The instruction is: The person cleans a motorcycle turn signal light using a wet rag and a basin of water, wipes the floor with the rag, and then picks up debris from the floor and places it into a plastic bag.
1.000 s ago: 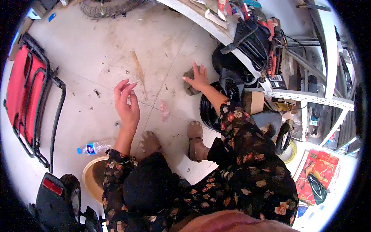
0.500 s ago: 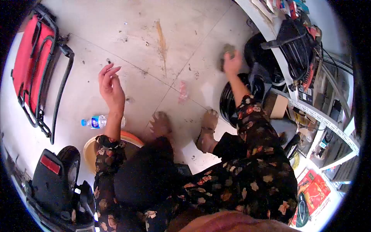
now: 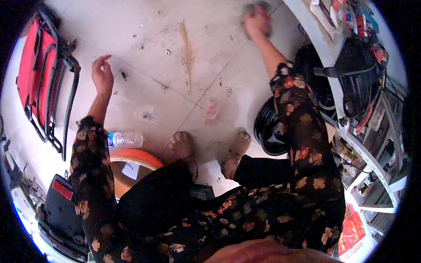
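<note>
My right hand (image 3: 258, 24), smeared by motion, is on a dark green-grey cloth (image 3: 262, 8) at the top of the view, with its fingers bent over it. My left hand (image 3: 103, 76) hangs above the floor at the left, fingers partly curled and apart, holding nothing. A small dark bit of debris (image 3: 123, 75) lies to the right of it. Between the hands a dry straw-coloured strand (image 3: 187, 55) and a pinkish stain (image 3: 212, 111) show on the pale tiled floor (image 3: 153, 94).
A red and black folded frame (image 3: 39, 79) is at the left. A plastic bottle (image 3: 127, 140) lies beside an orange-rimmed bucket (image 3: 136, 156). At the right are black wheel rims (image 3: 268, 127) and a cluttered white shelf (image 3: 370, 160). My feet (image 3: 182, 144) are below.
My right hand and the cloth have moved up, away from the wheel rims. My left hand has moved left and away from my body. The view has shifted, and more of the bucket shows.
</note>
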Demonstrator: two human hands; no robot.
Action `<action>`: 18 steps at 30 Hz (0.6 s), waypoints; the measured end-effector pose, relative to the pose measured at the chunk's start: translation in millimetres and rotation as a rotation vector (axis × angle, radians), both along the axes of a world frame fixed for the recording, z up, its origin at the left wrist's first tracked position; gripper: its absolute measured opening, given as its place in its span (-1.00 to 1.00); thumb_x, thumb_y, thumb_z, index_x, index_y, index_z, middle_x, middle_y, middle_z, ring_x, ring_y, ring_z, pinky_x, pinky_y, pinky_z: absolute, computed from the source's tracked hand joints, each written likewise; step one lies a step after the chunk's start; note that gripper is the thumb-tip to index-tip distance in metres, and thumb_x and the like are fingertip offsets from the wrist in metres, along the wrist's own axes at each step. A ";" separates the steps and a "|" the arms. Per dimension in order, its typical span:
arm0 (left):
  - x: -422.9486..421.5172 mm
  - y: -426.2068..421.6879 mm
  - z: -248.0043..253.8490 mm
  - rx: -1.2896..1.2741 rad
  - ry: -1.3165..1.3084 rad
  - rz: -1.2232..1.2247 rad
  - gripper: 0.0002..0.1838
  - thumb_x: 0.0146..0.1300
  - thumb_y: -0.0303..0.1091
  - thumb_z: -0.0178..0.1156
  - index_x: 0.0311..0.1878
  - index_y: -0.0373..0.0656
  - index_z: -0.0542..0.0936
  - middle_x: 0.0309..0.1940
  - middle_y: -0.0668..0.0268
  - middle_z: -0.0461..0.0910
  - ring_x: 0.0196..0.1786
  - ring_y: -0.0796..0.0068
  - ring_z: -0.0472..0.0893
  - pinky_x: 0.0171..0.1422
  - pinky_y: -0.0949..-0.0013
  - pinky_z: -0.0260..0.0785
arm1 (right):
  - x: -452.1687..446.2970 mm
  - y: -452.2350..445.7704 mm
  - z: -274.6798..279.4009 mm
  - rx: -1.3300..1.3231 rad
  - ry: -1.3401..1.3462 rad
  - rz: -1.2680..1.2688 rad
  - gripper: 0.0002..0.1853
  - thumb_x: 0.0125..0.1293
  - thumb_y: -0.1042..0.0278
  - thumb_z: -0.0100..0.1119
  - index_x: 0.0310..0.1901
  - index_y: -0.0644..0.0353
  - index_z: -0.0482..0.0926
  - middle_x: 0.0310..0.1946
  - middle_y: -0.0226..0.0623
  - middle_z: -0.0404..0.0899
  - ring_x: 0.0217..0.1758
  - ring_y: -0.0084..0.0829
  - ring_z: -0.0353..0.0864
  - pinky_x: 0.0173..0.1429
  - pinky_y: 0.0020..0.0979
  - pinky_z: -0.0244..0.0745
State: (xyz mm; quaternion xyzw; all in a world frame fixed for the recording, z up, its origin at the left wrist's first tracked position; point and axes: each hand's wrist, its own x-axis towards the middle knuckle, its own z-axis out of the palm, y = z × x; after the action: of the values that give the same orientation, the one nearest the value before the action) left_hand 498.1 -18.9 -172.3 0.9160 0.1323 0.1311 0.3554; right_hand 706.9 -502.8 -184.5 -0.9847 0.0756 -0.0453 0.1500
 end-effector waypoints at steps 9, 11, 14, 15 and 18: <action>86.5 1.0 -3.9 0.153 -0.084 0.025 -0.70 0.23 -0.38 0.04 0.03 -0.09 0.57 0.07 0.10 0.47 0.13 0.14 0.46 0.24 0.20 0.29 | -26.4 53.9 65.7 0.398 -0.260 0.520 -0.56 0.11 0.45 0.15 0.10 0.07 0.54 0.03 -0.13 0.54 0.08 -0.10 0.49 0.23 -0.20 0.36; 62.9 2.2 -26.1 0.282 -0.085 0.078 -0.65 0.26 -0.35 0.05 0.11 -0.11 0.51 0.15 0.07 0.41 0.21 0.11 0.39 0.30 0.19 0.23 | -18.5 -8.3 52.7 0.393 -0.259 0.231 -0.51 0.12 0.44 0.16 0.16 0.11 0.48 0.09 -0.08 0.51 0.12 -0.10 0.48 0.26 -0.21 0.32; 34.0 -1.3 -38.9 0.329 -0.031 0.083 -0.55 0.31 -0.29 0.02 0.27 -0.14 0.37 0.29 0.03 0.28 0.34 0.03 0.26 0.42 0.15 0.12 | -16.2 -120.3 3.0 0.058 -0.157 -0.190 -0.38 0.28 0.01 -0.02 0.26 0.28 0.35 0.17 0.06 0.43 0.26 0.00 0.35 0.34 -0.14 0.21; 33.8 -7.4 -31.2 0.311 -0.026 0.085 -0.54 0.32 -0.29 0.01 0.28 -0.14 0.36 0.30 0.03 0.27 0.35 0.03 0.25 0.43 0.14 0.11 | -11.0 -148.7 -24.7 -0.002 -0.108 -0.342 -0.34 0.30 -0.10 -0.10 0.23 0.31 0.38 0.19 0.08 0.41 0.27 0.02 0.33 0.35 -0.11 0.19; 35.1 -11.3 -24.0 0.285 0.025 0.090 -0.53 0.32 -0.30 -0.02 0.30 -0.16 0.32 0.31 0.03 0.26 0.38 0.00 0.21 0.45 0.12 0.08 | 18.8 -93.7 -8.0 -0.181 0.081 -0.359 -0.36 0.29 -0.10 -0.14 0.15 0.34 0.45 0.16 0.09 0.43 0.23 0.05 0.38 0.33 -0.06 0.19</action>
State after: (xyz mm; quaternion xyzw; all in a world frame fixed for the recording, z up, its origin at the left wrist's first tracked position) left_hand 533.2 -30.2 -196.4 0.9519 0.1574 0.1529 0.2139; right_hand 725.7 -596.5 -192.5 -0.9660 0.2514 -0.0384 0.0472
